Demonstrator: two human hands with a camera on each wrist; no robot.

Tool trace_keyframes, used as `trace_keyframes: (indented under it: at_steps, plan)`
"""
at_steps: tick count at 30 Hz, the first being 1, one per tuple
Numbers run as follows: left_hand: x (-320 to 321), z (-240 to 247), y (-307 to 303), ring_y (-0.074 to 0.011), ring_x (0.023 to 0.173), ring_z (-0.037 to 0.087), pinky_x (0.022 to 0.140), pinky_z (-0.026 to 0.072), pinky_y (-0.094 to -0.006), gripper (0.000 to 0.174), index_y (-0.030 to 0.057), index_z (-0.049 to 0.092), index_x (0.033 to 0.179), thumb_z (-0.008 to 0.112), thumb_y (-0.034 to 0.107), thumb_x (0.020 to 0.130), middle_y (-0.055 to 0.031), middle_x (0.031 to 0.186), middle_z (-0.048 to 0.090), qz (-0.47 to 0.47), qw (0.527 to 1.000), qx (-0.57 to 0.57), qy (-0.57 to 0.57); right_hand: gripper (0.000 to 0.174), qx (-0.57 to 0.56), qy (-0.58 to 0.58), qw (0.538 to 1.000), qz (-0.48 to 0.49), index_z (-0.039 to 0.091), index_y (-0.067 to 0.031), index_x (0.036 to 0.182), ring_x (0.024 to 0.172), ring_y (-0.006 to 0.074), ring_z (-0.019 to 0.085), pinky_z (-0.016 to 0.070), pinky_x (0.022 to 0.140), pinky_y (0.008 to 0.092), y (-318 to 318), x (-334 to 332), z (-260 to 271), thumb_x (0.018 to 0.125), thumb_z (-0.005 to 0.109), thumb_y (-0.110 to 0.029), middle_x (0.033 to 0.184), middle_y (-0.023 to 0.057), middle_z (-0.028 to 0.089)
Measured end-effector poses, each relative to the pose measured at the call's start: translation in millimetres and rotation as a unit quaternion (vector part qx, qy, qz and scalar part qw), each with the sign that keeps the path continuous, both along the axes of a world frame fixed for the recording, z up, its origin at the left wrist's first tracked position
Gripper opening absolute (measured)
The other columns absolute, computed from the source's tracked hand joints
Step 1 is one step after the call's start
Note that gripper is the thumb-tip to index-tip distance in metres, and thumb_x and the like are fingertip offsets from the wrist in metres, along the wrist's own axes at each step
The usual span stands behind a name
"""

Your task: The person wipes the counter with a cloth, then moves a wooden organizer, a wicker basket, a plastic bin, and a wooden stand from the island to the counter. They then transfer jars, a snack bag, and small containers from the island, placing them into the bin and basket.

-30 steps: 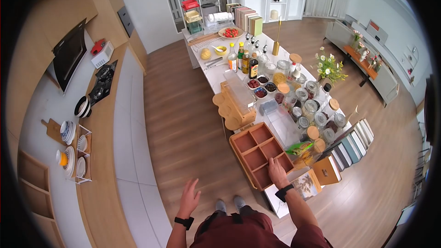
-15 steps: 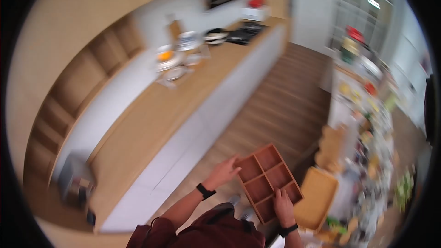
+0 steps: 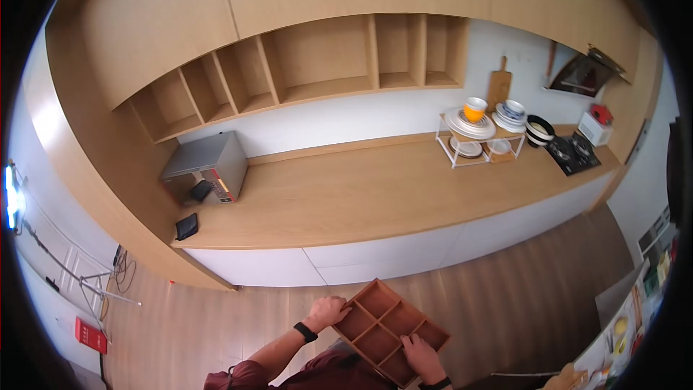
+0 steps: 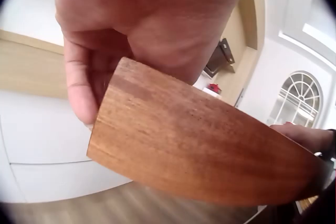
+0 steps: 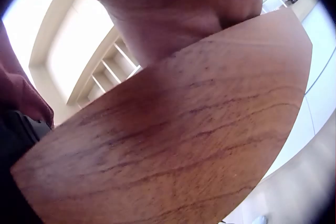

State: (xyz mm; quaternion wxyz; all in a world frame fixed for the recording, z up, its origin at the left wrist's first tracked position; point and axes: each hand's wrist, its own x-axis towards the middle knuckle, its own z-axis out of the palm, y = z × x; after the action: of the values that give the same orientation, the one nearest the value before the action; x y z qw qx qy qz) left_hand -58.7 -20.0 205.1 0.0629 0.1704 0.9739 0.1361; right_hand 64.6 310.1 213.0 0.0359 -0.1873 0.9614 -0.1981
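Observation:
A reddish-brown wooden tray [image 3: 377, 344], split by dividers into several compartments that look bare inside, is held in front of the body above the floor. My left hand [image 3: 328, 313] grips its left corner; in the left wrist view the fingers of that hand [image 4: 152, 19] hook over the rim of the tray's side [image 4: 194, 145]. My right hand [image 3: 424, 360] holds the near right side, fingers reaching over the wall into a compartment. From the right wrist, the hand [image 5: 189, 14] lies over the top edge of the grained outer wall [image 5: 173, 129].
A long wooden counter [image 3: 339, 198] runs ahead, with a grey oven-like appliance [image 3: 209, 166] at its left and a dish rack [image 3: 480, 148] with plates and bowls farther right. Open shelves [image 3: 317, 58] hang above. The crowded table [image 3: 613, 332] stands at lower right.
The compartment tray has come up off the table, leaving a lighter tray there. My left hand, free before, now grips it too. The view has swung left to face the counter.

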Motion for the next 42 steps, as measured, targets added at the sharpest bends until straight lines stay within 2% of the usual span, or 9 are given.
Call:
trace_keyframes:
  at_steps: [9,15,21,24,28,34,36,40,42]
  plan:
    - [-99,-44,-72,-0.0414,0.087,0.071,0.075,0.0578,-0.0521,0.034,0.0060,0.070,0.092,0.062,0.039,0.099,-0.0185,0.095,0.074,0.063,0.995,0.074,-0.024,0.051,0.029,0.051,0.998,0.001,0.060,-0.0146,0.138,0.096,0.0314,0.064,0.0541,0.085,0.0450,-61,-135,-12,0.089,0.073,-0.017,0.103,0.0099,0.063]
    - [-191,-46,-108,-0.0403,0.085,0.070,0.074,0.0573,-0.0523,0.030,0.0070,0.070,0.090,0.066,0.036,0.098,-0.0170,0.091,0.073,0.142,0.981,0.125,0.049,0.051,-0.055,0.106,0.987,-0.112,0.058,-0.0098,0.139,0.110,0.0376,0.061,0.0512,0.096,0.0464,-62,-190,13,0.091,0.074,-0.011,0.127,0.0165,0.060]
    - [-244,-70,-128,-0.0421,0.084,0.070,0.073,0.0565,-0.0530,0.029,0.0058,0.067,0.088,0.068,0.033,0.097,-0.0185,0.090,0.073,0.252,0.950,0.163,0.086,0.036,-0.179,0.089,0.936,-0.290,0.061,-0.0028,0.129,0.091,0.0286,0.066,0.0554,0.081,0.0383,-15,-194,-41,0.094,0.064,0.000,0.122,0.0159,0.062]
    - [-263,-81,-132,-0.0425,0.085,0.070,0.073,0.0562,-0.0533,0.028,0.0058,0.067,0.087,0.068,0.033,0.096,-0.0192,0.090,0.073,0.292,0.938,0.148,0.111,0.026,-0.127,0.000,0.950,-0.285,0.065,-0.0017,0.123,0.083,0.0256,0.067,0.0560,0.075,0.0383,23,-188,-90,0.097,0.063,-0.004,0.111,0.0156,0.066]
    - [-278,-80,-131,-0.0430,0.086,0.070,0.074,0.0563,-0.0543,0.029,0.0063,0.067,0.088,0.068,0.034,0.096,-0.0186,0.091,0.074,0.349,0.921,0.124,0.120,0.021,-0.178,0.018,0.948,-0.263,0.069,-0.0012,0.119,0.081,0.0243,0.067,0.0564,0.074,0.0389,60,-194,-164,0.100,0.063,-0.008,0.098,0.0142,0.069]
    - [-319,-81,-144,-0.0435,0.088,0.070,0.076,0.0567,-0.0547,0.031,0.0061,0.068,0.089,0.068,0.036,0.096,-0.0198,0.092,0.074,0.372,0.915,0.112,0.112,0.026,-0.186,-0.109,0.904,-0.369,0.070,-0.0010,0.120,0.084,0.0259,0.073,0.0576,0.075,0.0391,76,-173,-237,0.100,0.064,-0.016,0.093,0.0158,0.075]
    - [-343,-83,-145,-0.0440,0.089,0.070,0.077,0.0567,-0.0549,0.031,0.0061,0.069,0.090,0.068,0.037,0.096,-0.0203,0.091,0.073,0.373,0.915,0.111,0.104,0.036,-0.418,-0.169,0.787,-0.420,0.067,-0.0056,0.131,0.112,0.0289,0.067,0.0526,0.102,0.0406,78,-150,-275,0.110,0.049,-0.027,0.121,0.0116,0.073]
    - [-405,-91,-157,-0.0454,0.089,0.070,0.077,0.0567,-0.0558,0.031,0.0061,0.070,0.092,0.068,0.036,0.096,-0.0221,0.092,0.073,0.359,0.921,0.119,0.098,0.038,-0.401,-0.260,0.757,-0.446,0.063,-0.0026,0.135,0.107,0.0227,0.067,0.0538,0.095,0.0370,59,-131,-230,0.112,0.047,-0.027,0.119,0.0079,0.072]
    - [-444,-98,-157,-0.0460,0.090,0.071,0.077,0.0568,-0.0567,0.031,0.0056,0.070,0.093,0.067,0.036,0.096,-0.0233,0.095,0.074,0.368,0.916,0.136,0.089,0.035,-0.233,-0.241,0.827,-0.452,0.065,-0.0030,0.132,0.102,0.0219,0.068,0.0556,0.087,0.0355,51,-117,-225,0.110,0.050,-0.026,0.117,0.0069,0.072]
